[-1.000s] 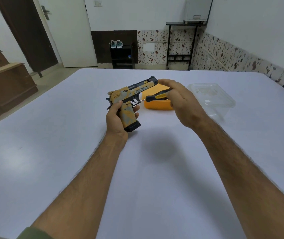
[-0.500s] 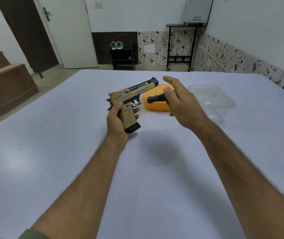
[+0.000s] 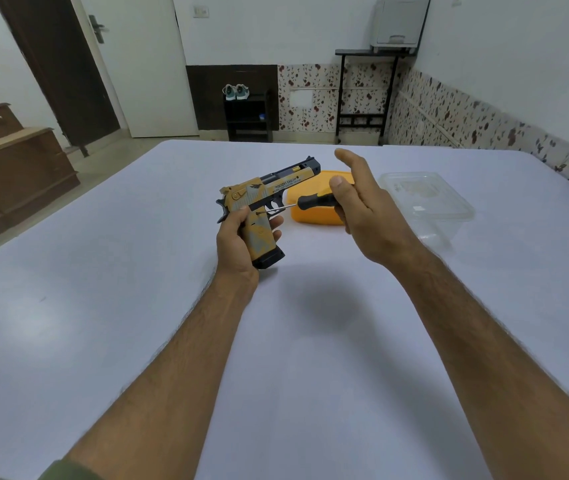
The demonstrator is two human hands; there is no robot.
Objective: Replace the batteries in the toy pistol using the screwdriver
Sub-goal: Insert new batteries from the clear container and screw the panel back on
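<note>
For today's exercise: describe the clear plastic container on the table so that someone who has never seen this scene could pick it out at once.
Start at the big white table and look to its far right side. Beyond the right hand, beside the orange lid, sits the clear plastic container. It alone is see-through and box-shaped; its neighbour is flat and solid orange.

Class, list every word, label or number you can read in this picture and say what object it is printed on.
"DESERT EAGLE": on the slide of the toy pistol.
A smaller line printed just beneath it on the same slide: too small to read.
Nothing else in view carries readable text.
</note>
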